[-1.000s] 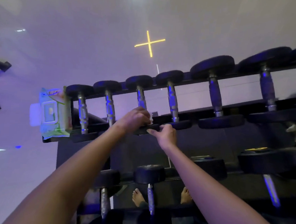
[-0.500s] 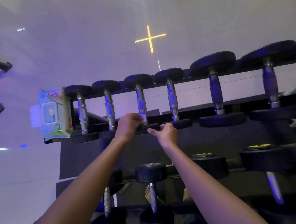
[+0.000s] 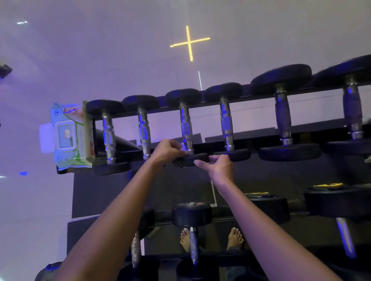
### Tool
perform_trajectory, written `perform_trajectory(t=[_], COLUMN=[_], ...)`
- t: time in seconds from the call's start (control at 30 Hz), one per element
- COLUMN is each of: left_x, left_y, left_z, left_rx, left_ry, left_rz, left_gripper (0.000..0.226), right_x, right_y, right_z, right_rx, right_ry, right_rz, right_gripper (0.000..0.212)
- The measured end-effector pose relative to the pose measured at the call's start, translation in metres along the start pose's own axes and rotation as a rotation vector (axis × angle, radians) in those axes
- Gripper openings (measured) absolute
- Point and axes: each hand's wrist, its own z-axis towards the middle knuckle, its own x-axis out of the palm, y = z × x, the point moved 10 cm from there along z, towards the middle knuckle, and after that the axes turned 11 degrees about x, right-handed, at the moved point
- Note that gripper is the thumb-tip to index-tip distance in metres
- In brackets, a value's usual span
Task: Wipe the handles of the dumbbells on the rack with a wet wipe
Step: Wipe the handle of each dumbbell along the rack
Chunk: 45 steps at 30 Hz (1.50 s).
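Fingers [image 3: 180,153] of the left hand [image 3: 168,151] pinch a wet wipe [image 3: 183,145] at the near end of the third dumbbell [image 3: 186,127] handle on the rack [image 3: 261,135], while the right hand [image 3: 221,168] grips its near head from 3 o'clock and a wipes pack [image 3: 70,136] lies at 9 o'clock.

The room is dim, washed in violet-blue, and the chrome dumbbell handles [image 3: 226,123] catch bright blue glints. A yellow cross light [image 3: 189,43] glows; the right end of the rack [image 3: 325,131] blurs and bends.

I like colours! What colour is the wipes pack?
The pack is green and white, best in the head view.
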Motion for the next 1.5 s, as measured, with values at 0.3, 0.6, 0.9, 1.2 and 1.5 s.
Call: perform_trajectory(t=[0.3,0.6,0.9,1.2,1.5], left_x=[-0.003,0.002,0.023,0.082,0.074], left_y=[0.001,0.001,-0.084,-0.091,-0.086], left_z=[0.006,0.007,-0.025,0.025,0.014], left_rx=[-0.033,-0.009,0.967,0.676,0.712], left_ry=[-0.053,-0.059,0.010,0.541,0.416], left_rz=[0.019,-0.017,0.804,1.629,1.537], left_gripper=[0.023,0.021,0.021,0.027,0.028], right_x=[0.001,0.002,0.003,0.006,0.000], right_y=[0.000,0.001,0.002,0.006,0.010], right_z=[0.004,0.003,-0.003,-0.004,-0.010], right_rx=[-0.015,-0.016,-0.030,-0.042,-0.028], right_ry=[0.005,0.026,0.052,0.067,0.056], right_rz=[-0.011,0.022,0.057,0.046,-0.004], right_gripper=[0.061,0.061,0.046,0.028,0.033])
